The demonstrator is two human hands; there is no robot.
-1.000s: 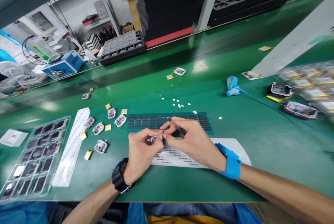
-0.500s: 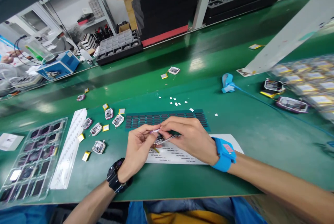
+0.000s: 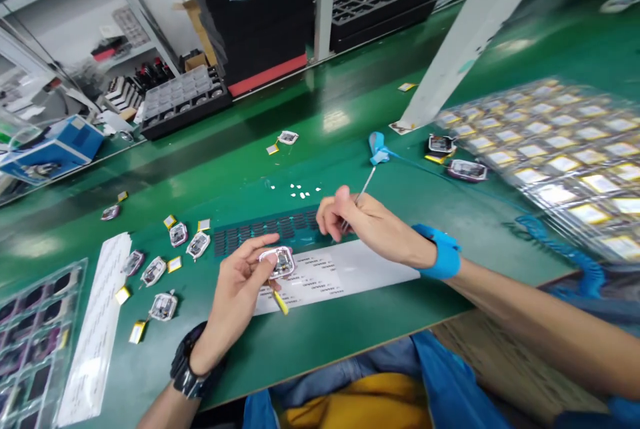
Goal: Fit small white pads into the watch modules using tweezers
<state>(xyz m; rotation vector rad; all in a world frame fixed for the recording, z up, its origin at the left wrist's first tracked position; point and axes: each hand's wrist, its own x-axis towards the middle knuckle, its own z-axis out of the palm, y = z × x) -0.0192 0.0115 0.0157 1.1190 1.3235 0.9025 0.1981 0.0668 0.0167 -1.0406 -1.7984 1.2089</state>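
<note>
My left hand (image 3: 243,280) pinches an open watch case (image 3: 281,262) with a bare circuit board inside. A yellow-edged battery (image 3: 281,302) dangles below the case. To the right, my right hand (image 3: 356,216) is closed around a pair of thin metal tweezers (image 3: 366,184), whose end points up and away. Beneath both hands lie a white sheet of printed labels (image 3: 340,272) and, behind it, a teal sheet of small black pieces (image 3: 250,232). Several tiny white bits (image 3: 302,195) are scattered just beyond.
Several open watch cases (image 3: 163,306) with batteries lie at the left, near a white strip (image 3: 97,329) and a clear tray of screens (image 3: 37,349). A battery tray (image 3: 555,156) fills the right. A blue coiled cord (image 3: 575,262) and a slanted white post (image 3: 465,56) stand nearby.
My hands have parted: the right one moved up and right with the tweezers, while the left keeps the watch case, its board now facing up. The view has turned rightward.
</note>
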